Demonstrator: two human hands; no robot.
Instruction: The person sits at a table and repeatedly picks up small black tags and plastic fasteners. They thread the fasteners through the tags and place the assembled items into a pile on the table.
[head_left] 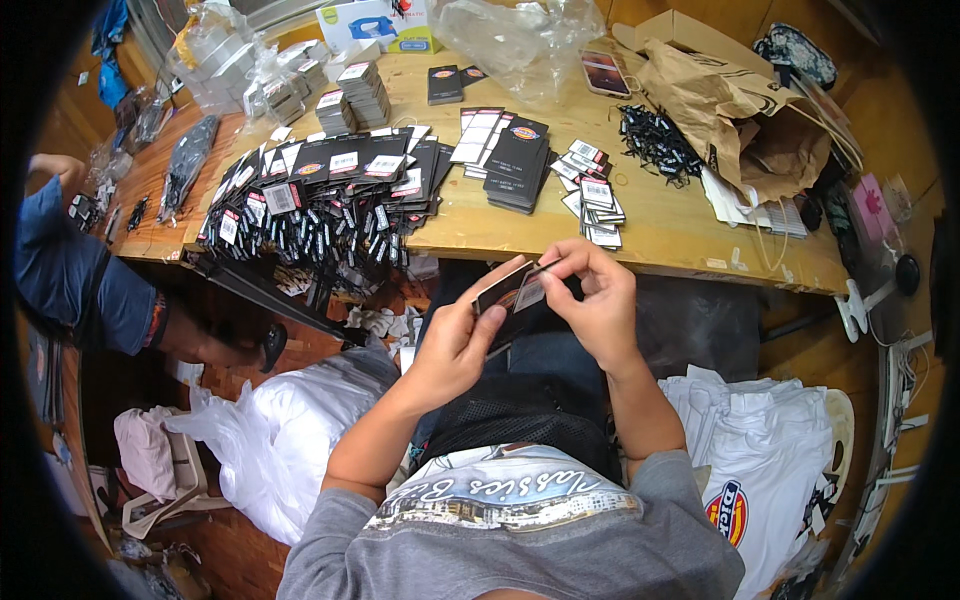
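Above my lap, just off the table's near edge, my left hand (455, 345) grips a black hang tag (495, 293), thumb on its face. My right hand (600, 300) has thumb and forefinger pinched at the edge of a smaller tag with a pale label (529, 292), which overlaps the black one. Whether a cord runs between those fingertips is too small to tell. Beyond my hands lies a stack of black hang tags (518, 165), with small white barcode tags (597, 195) to its right. A wide heap of black tags with cords (320, 190) covers the table's left part.
The wooden table (690, 235) bears a phone (604, 73), a pile of black cords (660, 145), a brown paper bag (740, 110) and clear plastic bags (520, 45). Folded white garments (765, 450) sit at my right, a white plastic sack (300, 430) at my left. Another person's blue sleeve (80, 270) shows far left.
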